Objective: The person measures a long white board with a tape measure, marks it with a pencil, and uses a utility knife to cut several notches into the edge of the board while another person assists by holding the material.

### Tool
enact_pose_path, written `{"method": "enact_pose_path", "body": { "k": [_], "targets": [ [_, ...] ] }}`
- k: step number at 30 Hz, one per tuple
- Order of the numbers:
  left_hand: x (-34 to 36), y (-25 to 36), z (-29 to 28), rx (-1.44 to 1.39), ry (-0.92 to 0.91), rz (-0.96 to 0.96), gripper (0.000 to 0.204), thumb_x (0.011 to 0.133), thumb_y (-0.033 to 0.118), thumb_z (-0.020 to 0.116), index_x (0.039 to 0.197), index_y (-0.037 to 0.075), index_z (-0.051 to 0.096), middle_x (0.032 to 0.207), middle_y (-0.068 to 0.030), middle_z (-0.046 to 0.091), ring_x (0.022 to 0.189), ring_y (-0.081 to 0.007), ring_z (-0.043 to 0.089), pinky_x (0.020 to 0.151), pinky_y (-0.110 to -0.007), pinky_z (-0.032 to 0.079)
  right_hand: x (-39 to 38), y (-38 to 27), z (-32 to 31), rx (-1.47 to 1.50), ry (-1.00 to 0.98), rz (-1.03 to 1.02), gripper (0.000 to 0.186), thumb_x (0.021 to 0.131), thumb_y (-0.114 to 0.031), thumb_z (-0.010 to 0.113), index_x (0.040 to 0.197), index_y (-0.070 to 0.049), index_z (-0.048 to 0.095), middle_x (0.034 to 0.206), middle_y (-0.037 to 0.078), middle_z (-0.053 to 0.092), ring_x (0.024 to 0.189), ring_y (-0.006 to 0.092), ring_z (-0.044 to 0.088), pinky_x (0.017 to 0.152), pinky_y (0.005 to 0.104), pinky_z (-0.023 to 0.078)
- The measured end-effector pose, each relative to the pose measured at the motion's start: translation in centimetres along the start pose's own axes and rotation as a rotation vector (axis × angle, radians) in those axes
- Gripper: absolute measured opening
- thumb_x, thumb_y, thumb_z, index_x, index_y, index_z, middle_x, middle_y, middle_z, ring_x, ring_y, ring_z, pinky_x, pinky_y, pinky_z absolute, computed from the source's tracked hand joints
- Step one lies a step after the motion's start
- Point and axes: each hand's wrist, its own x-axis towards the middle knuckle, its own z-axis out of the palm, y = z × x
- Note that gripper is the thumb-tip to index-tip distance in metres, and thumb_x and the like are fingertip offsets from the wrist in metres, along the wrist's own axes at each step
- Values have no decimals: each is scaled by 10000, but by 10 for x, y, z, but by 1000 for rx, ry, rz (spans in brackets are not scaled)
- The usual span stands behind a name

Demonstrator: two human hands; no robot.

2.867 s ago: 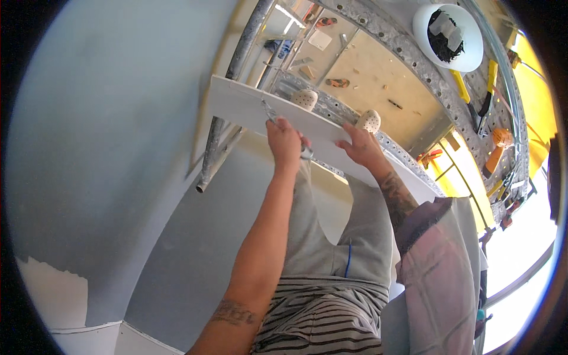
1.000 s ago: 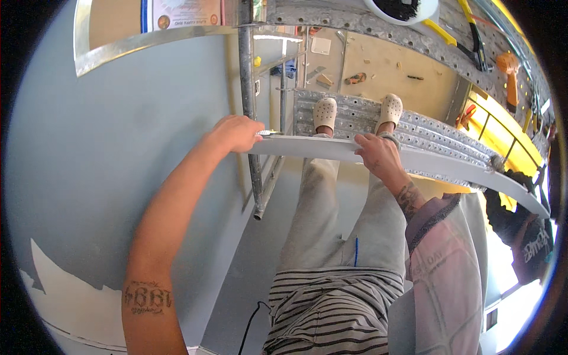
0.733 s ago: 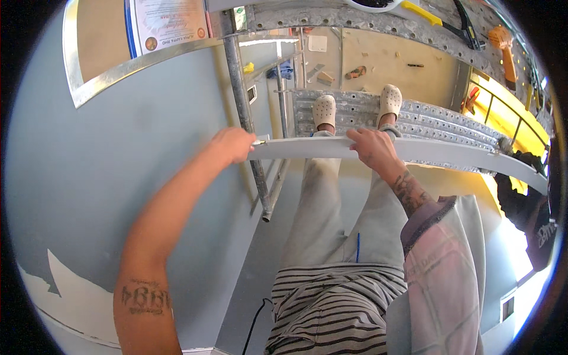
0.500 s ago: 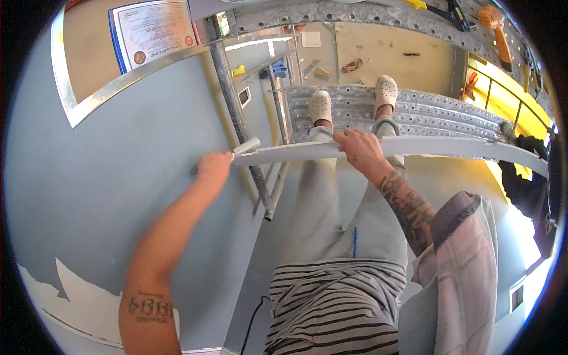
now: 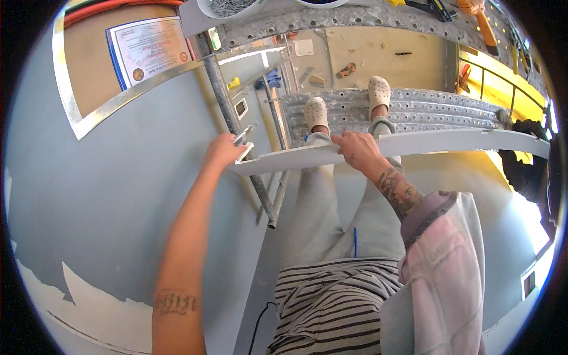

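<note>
A long, narrow white board strip (image 5: 438, 142) stretches crosswise in front of my legs, from near the wall on the left to the far right. My right hand (image 5: 358, 149) grips its upper edge left of the middle, thumb and fingers closed on it. At its left end my left hand (image 5: 221, 152) is closed around a slim silver tool (image 5: 243, 135) that looks like a utility knife, its tip pointing up and right. A small white piece (image 5: 245, 152) stands at an angle beside the fingers; whether it is joined to the strip I cannot tell.
I sit above a perforated metal scaffold plank (image 5: 438, 109), my clogs resting on it. A scaffold pole (image 5: 228, 97) rises beside the blue-grey wall (image 5: 118, 195). On a higher plank (image 5: 331, 16) lie a bucket of screws (image 5: 231, 7) and an orange tool (image 5: 478, 18). Dark cloth (image 5: 526, 171) hangs right.
My left hand has turned and shifted slightly up and right with the silver tool. A small white piece now stands angled at the strip's left end. My right hand keeps its grip.
</note>
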Motion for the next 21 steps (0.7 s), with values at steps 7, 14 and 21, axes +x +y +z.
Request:
{"method": "enact_pose_path", "body": {
  "k": [7,14,21],
  "targets": [
    [45,-16,27,301,-270,-67,287,656,165,797,793,-32,640,645,-152,642,509,-246,625,528,-386,525,1,-10,-13,-3,33,-20,268,795,-126,685,1043,-81,595,906,157,621,815,331,668,670,433,525],
    [45,-39,25,11,-288,9,261,664,134,804,798,-25,647,650,-118,634,499,-195,593,478,-341,477,3,-6,-7,-1,-40,0,305,814,-168,694,1098,-115,599,936,130,614,855,342,660,715,458,518],
    [34,5,-10,-1247,-17,197,296,797,197,758,941,-24,624,700,-28,606,518,-106,540,466,-302,443,27,-9,-9,-29,-58,-77,305,806,-208,712,1057,-86,590,938,135,603,890,355,639,723,468,504]
  ]
}}
